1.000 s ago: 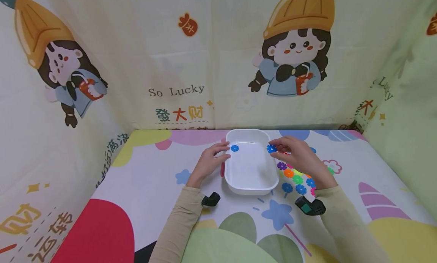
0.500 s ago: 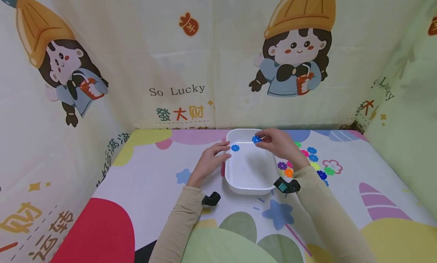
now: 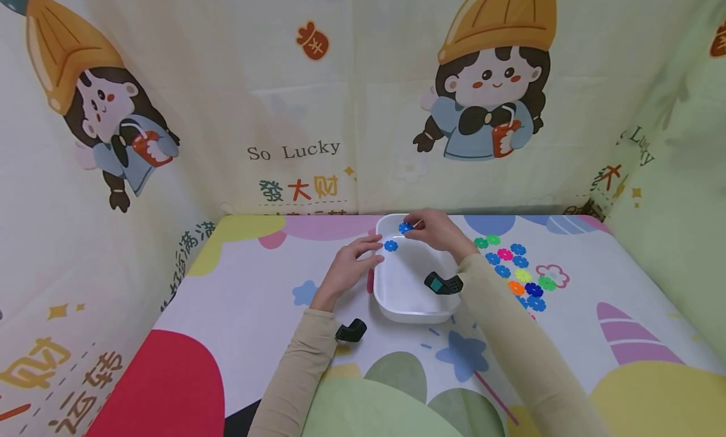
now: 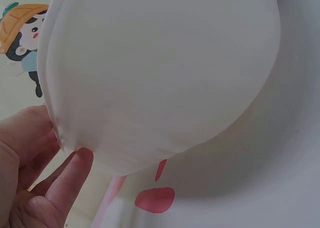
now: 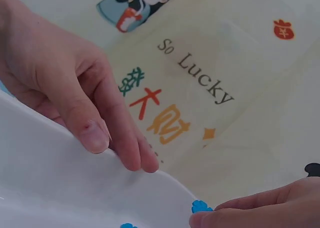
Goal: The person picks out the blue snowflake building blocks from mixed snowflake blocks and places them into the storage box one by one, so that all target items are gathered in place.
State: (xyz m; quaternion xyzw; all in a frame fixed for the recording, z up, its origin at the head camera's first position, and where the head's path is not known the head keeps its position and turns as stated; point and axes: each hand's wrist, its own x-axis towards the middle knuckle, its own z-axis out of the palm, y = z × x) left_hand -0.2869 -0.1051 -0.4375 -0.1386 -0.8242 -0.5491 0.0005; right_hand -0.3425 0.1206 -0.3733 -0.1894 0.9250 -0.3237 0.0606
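A white plastic tray (image 3: 416, 311) stands on the table. My left hand (image 3: 350, 270) lies at its left side, thumb and fingers spread, fingertips right at the rim; in the left wrist view the thumb (image 4: 72, 175) is against the outer wall. Over the tray's far left corner, my right hand (image 3: 437, 231) pinches a blue snowflake disc (image 3: 404, 227) between thumb and fingers. That disc (image 5: 201, 206) is also visible in the right wrist view. Another blue snowflake disc (image 3: 391, 246) is inside the tray near the left fingertips.
To the right of the tray several loose snowflake discs (image 3: 522, 275) in blue, green, pink, yellow and orange lie on the patterned tablecloth (image 3: 255, 285). The right forearm hides part of them. A printed cloth wall (image 3: 386, 96) rises behind the table.
My right hand has carried the blue disc leftward from the tray's right rim to its far left corner. More loose discs now show behind the right arm. The left hand has stayed still.
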